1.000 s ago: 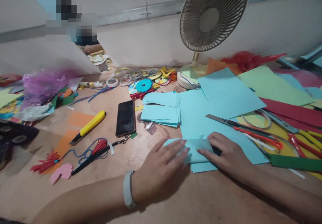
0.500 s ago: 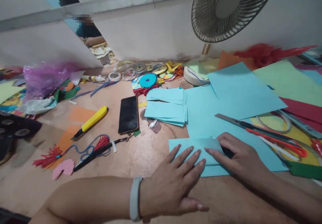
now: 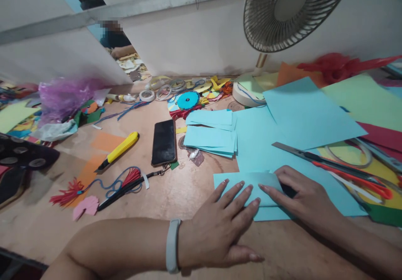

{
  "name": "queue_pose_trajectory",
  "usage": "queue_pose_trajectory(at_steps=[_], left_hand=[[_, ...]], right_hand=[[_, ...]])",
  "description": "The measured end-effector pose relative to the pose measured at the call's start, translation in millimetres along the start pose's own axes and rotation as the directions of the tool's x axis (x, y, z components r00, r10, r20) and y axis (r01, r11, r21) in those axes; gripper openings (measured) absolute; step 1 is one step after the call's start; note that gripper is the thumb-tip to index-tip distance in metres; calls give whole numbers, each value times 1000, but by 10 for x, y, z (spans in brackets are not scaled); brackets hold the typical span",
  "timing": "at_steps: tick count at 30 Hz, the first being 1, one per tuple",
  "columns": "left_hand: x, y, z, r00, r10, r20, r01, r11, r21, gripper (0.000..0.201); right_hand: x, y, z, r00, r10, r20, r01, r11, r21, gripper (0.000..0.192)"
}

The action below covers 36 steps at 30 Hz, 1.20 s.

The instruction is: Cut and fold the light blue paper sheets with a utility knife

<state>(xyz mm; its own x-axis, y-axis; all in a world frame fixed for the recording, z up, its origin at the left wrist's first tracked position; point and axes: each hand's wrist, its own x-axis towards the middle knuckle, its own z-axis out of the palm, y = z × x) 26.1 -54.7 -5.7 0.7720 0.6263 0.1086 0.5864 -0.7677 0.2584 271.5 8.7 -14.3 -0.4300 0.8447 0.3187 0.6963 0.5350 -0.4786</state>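
1. Folded light-blue paper (image 3: 241,183) lies flat on the table (image 3: 188,192), near its front edge, under both hands.
2. Left hand (image 3: 220,229) presses it with fingers spread flat; right hand (image 3: 301,196) pins the fold, fingers extended, gripping nothing.
3. Uneven pressure could skew the crease.
4. Metal ruler (image 3: 314,156) and red scissors (image 3: 351,177) crowd the right; open tabletop lies left.

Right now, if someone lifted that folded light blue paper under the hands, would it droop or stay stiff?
The folded blue paper looks thin, so it would probably sag when lifted. Its doubled fold under the right hand may stiffen that edge a little. It seems very light: the left hand lies flat on it, and with the fan nearby it might flutter or slide.
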Motion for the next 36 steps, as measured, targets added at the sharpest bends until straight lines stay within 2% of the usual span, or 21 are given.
queue_pose_trajectory(at_steps=[9, 17, 36], left_hand=[[-1, 0, 1, 1000, -2, -13, 2, 1000, 14, 84], [-6, -3, 10, 1000, -15, 18, 15, 1000, -1, 85], [-8, -12, 11, 998, -24, 57, 24, 1000, -2, 85]], right_hand=[[14, -21, -2, 1000, 8, -5, -7, 1000, 18, 36], [23, -23, 0, 999, -23, -35, 23, 1000, -12, 36], [-4, 1, 17, 1000, 23, 6, -23, 1000, -5, 34]])
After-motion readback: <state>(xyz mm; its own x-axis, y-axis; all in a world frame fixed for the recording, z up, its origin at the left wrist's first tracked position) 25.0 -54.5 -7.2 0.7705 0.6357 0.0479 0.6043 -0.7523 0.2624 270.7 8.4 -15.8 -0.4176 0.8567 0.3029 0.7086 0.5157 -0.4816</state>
